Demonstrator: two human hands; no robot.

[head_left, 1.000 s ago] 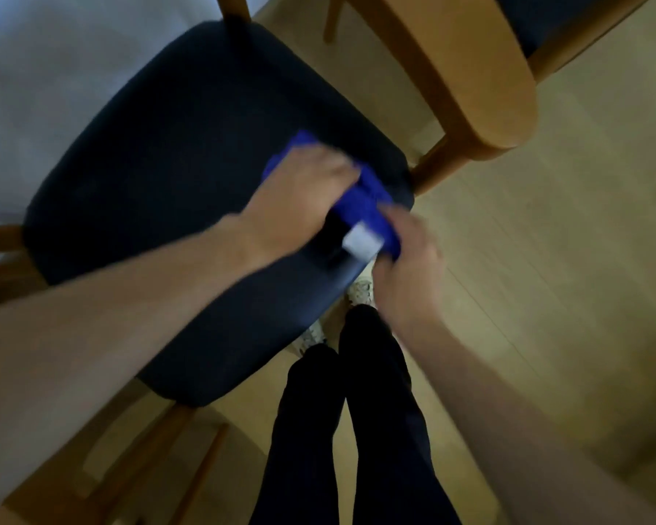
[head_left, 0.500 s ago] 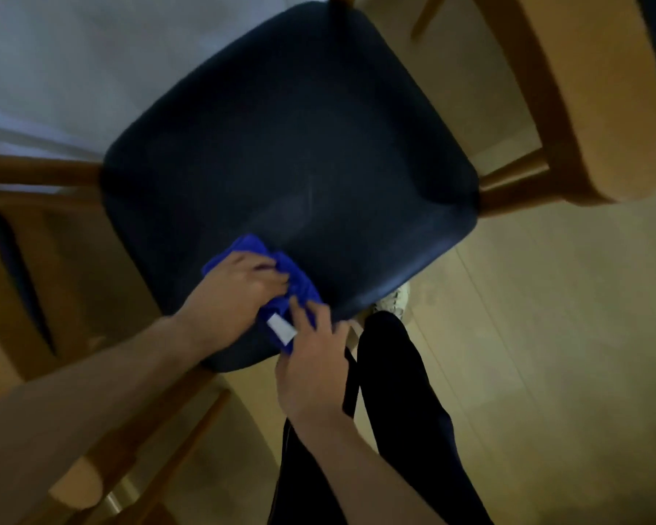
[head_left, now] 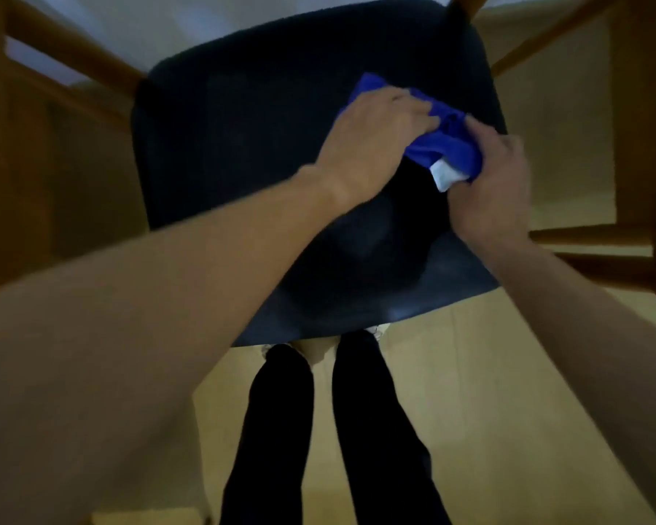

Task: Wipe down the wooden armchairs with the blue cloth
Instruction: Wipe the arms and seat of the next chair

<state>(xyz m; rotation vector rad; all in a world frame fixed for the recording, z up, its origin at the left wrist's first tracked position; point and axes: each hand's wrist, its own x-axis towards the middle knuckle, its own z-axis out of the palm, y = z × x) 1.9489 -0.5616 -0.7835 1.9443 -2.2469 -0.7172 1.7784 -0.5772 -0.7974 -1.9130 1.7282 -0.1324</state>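
We see the dark padded seat (head_left: 250, 153) of the wooden armchair (head_left: 72, 66), which carries the blue cloth (head_left: 447, 145), bunched on its right side with a white tag (head_left: 444, 177) at the near edge. Our 2 hands press onto that cloth, the left hand (head_left: 372, 142) on top and the right hand (head_left: 497, 187) gripping its right end. The chair stands on a pale wooden floor (head_left: 470, 392), where our 2 dark-trousered legs (head_left: 375, 430) stand just before the seat's front edge.
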